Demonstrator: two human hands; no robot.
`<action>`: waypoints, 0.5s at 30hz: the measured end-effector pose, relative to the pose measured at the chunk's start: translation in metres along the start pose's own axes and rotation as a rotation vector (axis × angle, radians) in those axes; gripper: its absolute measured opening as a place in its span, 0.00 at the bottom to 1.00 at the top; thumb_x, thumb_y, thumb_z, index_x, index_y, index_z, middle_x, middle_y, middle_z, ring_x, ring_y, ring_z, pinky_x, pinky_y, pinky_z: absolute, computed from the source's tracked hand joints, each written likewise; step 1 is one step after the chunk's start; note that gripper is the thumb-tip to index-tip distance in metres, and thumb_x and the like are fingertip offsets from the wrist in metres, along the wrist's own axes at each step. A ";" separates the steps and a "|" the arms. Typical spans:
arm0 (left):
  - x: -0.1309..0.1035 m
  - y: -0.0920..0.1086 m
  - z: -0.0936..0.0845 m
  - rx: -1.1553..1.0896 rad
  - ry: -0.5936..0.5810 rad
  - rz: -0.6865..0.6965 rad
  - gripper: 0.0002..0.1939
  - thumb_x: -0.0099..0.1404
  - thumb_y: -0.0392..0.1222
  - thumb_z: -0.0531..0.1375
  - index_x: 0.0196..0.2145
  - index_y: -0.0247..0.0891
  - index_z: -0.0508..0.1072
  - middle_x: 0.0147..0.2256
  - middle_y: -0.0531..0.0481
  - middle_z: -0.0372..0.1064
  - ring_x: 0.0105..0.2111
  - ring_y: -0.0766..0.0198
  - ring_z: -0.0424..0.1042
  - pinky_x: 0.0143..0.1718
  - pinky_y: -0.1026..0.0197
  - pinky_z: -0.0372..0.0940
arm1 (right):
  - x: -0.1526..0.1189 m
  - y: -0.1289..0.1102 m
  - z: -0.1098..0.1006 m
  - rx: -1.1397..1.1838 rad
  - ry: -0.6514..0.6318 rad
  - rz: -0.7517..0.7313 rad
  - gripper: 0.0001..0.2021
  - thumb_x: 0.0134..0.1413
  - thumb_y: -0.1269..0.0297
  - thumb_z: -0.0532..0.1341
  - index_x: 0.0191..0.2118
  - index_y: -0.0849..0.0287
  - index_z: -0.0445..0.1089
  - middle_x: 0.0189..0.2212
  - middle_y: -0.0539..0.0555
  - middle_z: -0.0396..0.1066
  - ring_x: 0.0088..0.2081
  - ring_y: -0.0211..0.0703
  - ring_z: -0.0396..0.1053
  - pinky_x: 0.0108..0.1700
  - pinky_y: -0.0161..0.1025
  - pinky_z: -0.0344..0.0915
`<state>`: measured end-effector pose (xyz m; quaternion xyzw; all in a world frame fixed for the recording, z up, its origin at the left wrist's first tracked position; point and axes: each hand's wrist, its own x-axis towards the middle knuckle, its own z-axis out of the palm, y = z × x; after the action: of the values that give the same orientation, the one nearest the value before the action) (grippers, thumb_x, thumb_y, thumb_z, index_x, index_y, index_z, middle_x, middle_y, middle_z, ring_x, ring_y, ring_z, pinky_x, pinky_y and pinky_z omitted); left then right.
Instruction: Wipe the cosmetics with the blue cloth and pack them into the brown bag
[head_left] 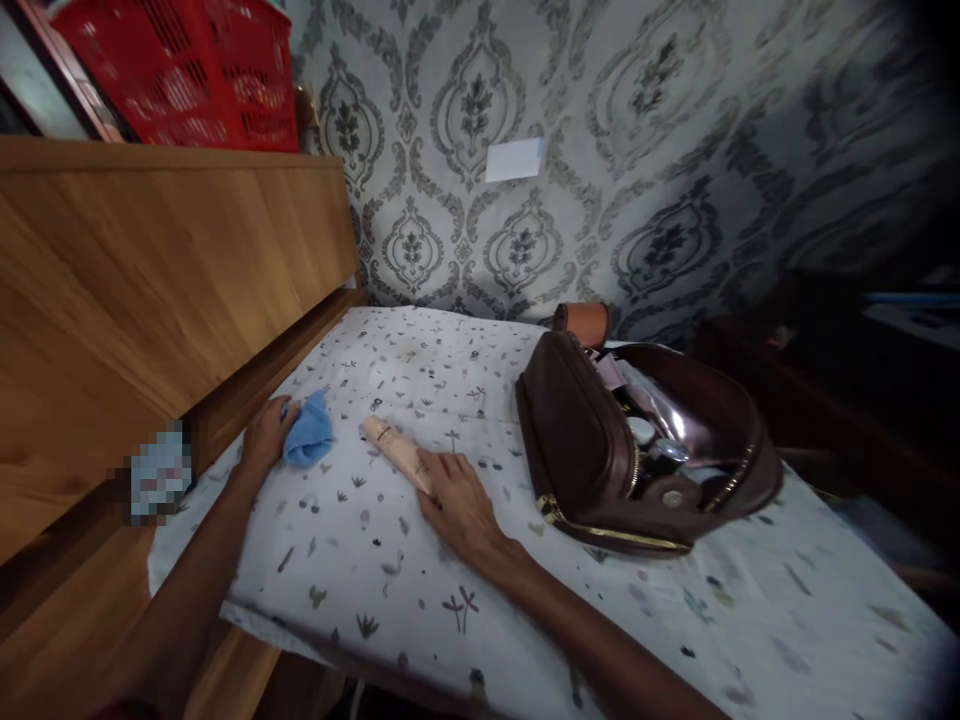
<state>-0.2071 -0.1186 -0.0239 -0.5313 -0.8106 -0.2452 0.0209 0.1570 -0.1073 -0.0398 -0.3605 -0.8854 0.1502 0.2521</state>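
My left hand (266, 437) is closed at the left edge of a crumpled blue cloth (309, 430), gripping it near the wooden cabinet. A pale peach tube (391, 446) lies slanted over the patterned white tablecloth (420, 360), its lower end in the fingers of my right hand (459, 503). To the right stands a dark brown bag (581, 430), its zip undone, with a shiny pink pouch (671, 410) and several small containers inside.
A wooden cabinet (165, 260) borders the table at the left, with a red basket (225, 80) on top. Behind the bag, near the patterned wall, is an orange-brown cylinder (585, 323). Dark furniture stands at the far right.
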 end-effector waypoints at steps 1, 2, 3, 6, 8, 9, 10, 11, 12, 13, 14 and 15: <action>-0.004 0.007 0.001 0.005 -0.003 -0.010 0.31 0.72 0.58 0.43 0.58 0.33 0.69 0.57 0.32 0.69 0.56 0.45 0.68 0.57 0.44 0.62 | 0.000 0.001 0.000 0.012 0.004 0.000 0.25 0.57 0.74 0.57 0.61 0.63 0.62 0.47 0.63 0.70 0.48 0.58 0.64 0.51 0.54 0.68; -0.010 0.015 0.001 0.022 -0.024 -0.004 0.32 0.72 0.60 0.44 0.60 0.35 0.67 0.59 0.33 0.67 0.57 0.44 0.67 0.57 0.43 0.62 | -0.001 0.003 -0.001 0.025 0.007 0.003 0.26 0.56 0.75 0.57 0.62 0.64 0.61 0.47 0.63 0.69 0.48 0.58 0.64 0.51 0.54 0.67; -0.018 0.023 0.003 0.053 -0.059 0.024 0.33 0.71 0.62 0.45 0.62 0.38 0.65 0.61 0.34 0.65 0.58 0.43 0.66 0.57 0.41 0.62 | -0.002 0.005 -0.002 0.036 0.008 0.008 0.26 0.56 0.75 0.57 0.62 0.64 0.61 0.47 0.63 0.69 0.48 0.58 0.64 0.52 0.54 0.67; -0.043 0.042 0.006 0.220 -0.139 0.187 0.29 0.70 0.59 0.50 0.61 0.43 0.68 0.59 0.34 0.66 0.59 0.37 0.64 0.55 0.36 0.61 | -0.008 0.014 -0.008 0.059 0.014 0.025 0.27 0.57 0.73 0.57 0.63 0.64 0.59 0.48 0.63 0.68 0.48 0.58 0.65 0.53 0.55 0.67; -0.053 0.050 0.005 0.257 -0.090 0.258 0.23 0.72 0.50 0.47 0.54 0.39 0.74 0.51 0.32 0.71 0.55 0.39 0.67 0.53 0.37 0.63 | -0.014 0.021 -0.014 0.084 0.026 0.040 0.26 0.59 0.71 0.57 0.64 0.62 0.59 0.48 0.63 0.69 0.49 0.57 0.65 0.54 0.56 0.66; -0.054 0.054 0.003 0.212 -0.051 0.267 0.22 0.72 0.46 0.46 0.49 0.37 0.75 0.47 0.33 0.73 0.51 0.41 0.69 0.52 0.39 0.64 | -0.018 0.025 -0.016 0.106 0.032 0.050 0.26 0.60 0.70 0.57 0.64 0.61 0.59 0.48 0.62 0.69 0.49 0.57 0.66 0.55 0.55 0.66; -0.053 0.059 0.002 0.134 -0.021 0.266 0.21 0.72 0.44 0.45 0.46 0.36 0.76 0.42 0.34 0.74 0.47 0.44 0.71 0.50 0.42 0.65 | -0.022 0.028 -0.018 0.134 0.037 0.062 0.26 0.60 0.69 0.57 0.64 0.60 0.59 0.49 0.62 0.68 0.50 0.57 0.66 0.55 0.55 0.66; -0.051 0.065 0.000 0.044 -0.002 0.263 0.21 0.72 0.44 0.45 0.43 0.35 0.76 0.40 0.37 0.74 0.44 0.47 0.72 0.49 0.45 0.67 | -0.025 0.032 -0.020 0.166 0.037 0.075 0.26 0.61 0.68 0.57 0.65 0.60 0.58 0.50 0.62 0.68 0.52 0.57 0.66 0.56 0.55 0.66; -0.047 0.073 0.000 -0.042 0.007 0.264 0.20 0.72 0.45 0.45 0.43 0.36 0.75 0.39 0.39 0.75 0.42 0.50 0.73 0.48 0.48 0.67 | -0.029 0.035 -0.021 0.201 0.035 0.089 0.27 0.61 0.67 0.57 0.65 0.59 0.58 0.52 0.63 0.68 0.53 0.56 0.66 0.57 0.55 0.66; -0.044 0.083 0.001 -0.119 0.004 0.279 0.20 0.73 0.47 0.46 0.43 0.37 0.75 0.39 0.41 0.75 0.41 0.52 0.74 0.48 0.50 0.68 | -0.031 0.039 -0.022 0.236 0.035 0.107 0.27 0.61 0.66 0.57 0.66 0.59 0.57 0.54 0.63 0.67 0.55 0.56 0.66 0.58 0.55 0.66; -0.041 0.095 0.003 -0.181 -0.011 0.313 0.21 0.73 0.48 0.46 0.45 0.37 0.75 0.41 0.43 0.76 0.42 0.54 0.74 0.48 0.52 0.68 | -0.033 0.041 -0.023 0.269 0.036 0.124 0.28 0.61 0.65 0.58 0.66 0.59 0.57 0.56 0.64 0.66 0.56 0.56 0.66 0.59 0.56 0.65; -0.039 0.109 0.007 -0.222 -0.039 0.367 0.21 0.74 0.49 0.46 0.47 0.38 0.74 0.44 0.44 0.76 0.45 0.56 0.74 0.50 0.54 0.67 | -0.035 0.044 -0.023 0.302 0.037 0.140 0.29 0.61 0.64 0.58 0.66 0.60 0.56 0.57 0.64 0.66 0.58 0.56 0.65 0.59 0.56 0.64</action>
<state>-0.0937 -0.1148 -0.0011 -0.6737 -0.6686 -0.3146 -0.0092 0.2158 -0.0996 -0.0518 -0.3820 -0.8206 0.2920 0.3088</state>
